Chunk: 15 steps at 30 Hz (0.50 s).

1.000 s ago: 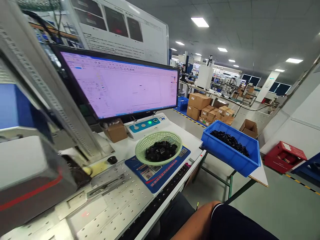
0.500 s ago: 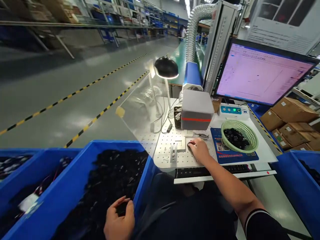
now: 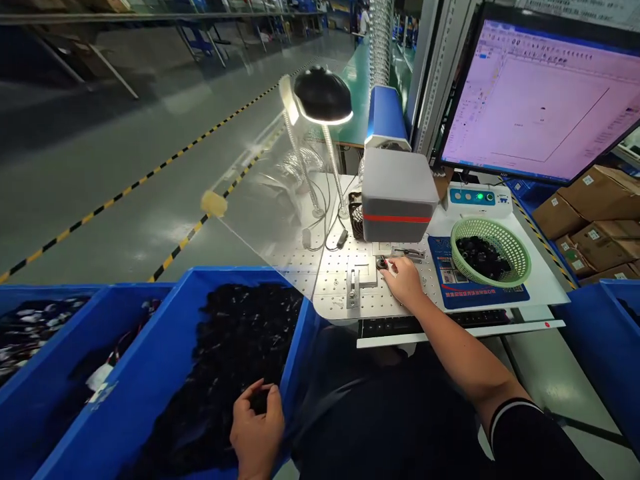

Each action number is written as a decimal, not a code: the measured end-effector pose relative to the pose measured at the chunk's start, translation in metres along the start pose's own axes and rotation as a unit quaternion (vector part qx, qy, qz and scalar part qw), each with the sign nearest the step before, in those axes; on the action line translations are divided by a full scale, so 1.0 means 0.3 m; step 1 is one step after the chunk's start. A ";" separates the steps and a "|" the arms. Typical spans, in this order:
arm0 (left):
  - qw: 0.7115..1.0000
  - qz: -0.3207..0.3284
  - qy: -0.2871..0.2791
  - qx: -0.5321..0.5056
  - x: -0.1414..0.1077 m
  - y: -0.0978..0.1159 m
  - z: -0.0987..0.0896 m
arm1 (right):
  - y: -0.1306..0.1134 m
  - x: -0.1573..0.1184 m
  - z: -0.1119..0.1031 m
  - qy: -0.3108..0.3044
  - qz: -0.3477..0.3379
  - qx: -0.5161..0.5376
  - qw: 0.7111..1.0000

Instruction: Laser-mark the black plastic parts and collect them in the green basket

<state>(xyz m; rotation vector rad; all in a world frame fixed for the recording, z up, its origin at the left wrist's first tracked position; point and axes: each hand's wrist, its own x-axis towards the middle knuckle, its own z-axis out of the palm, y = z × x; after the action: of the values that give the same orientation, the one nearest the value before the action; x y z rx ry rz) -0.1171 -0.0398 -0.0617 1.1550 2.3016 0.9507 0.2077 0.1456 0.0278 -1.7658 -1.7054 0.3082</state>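
Note:
My right hand (image 3: 404, 283) is closed, its thumb and fingertips pinching a small round black part (image 3: 382, 263). That part sits at the right edge of a pale square fixture (image 3: 369, 273) on the perforated white worktable (image 3: 330, 301), just below a grey box-shaped machine head (image 3: 399, 195). Lower down, my left hand (image 3: 257, 430) hovers over a blue bin (image 3: 187, 333) heaped with black parts (image 3: 235, 347). Its thumb and fingers curl together in a ring; something dark shows between them, but I cannot tell whether it is a held part or the heap behind.
A green plastic basket (image 3: 523, 267) with black pieces stands on a blue mat (image 3: 465, 298) to the right. Behind are a monitor (image 3: 540, 100) and a button panel (image 3: 479, 197). A lamp (image 3: 323, 97) and a clear sheet (image 3: 260, 220) stand left; a keyboard (image 3: 380, 327) lies in front.
The view has tilted down, so the table appears higher. My right hand has shifted slightly and the round black part shows more clearly at its fingertips. My left hand stays curled over the bin.

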 end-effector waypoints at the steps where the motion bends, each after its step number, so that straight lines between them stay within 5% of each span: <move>1: 1.000 0.005 0.005 0.001 0.000 0.001 0.000 | 0.001 -0.008 0.002 -0.002 0.000 -0.008 1.000; 15: 0.999 0.023 0.037 -0.006 -0.018 0.034 0.006 | -0.032 0.006 0.048 0.004 0.010 -0.046 0.999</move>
<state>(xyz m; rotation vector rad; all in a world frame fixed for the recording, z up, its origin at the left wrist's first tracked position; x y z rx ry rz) -0.1073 -0.0390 -0.0554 1.1909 2.3335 1.0381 0.1919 0.1507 0.0230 -1.8488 -1.7223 0.2355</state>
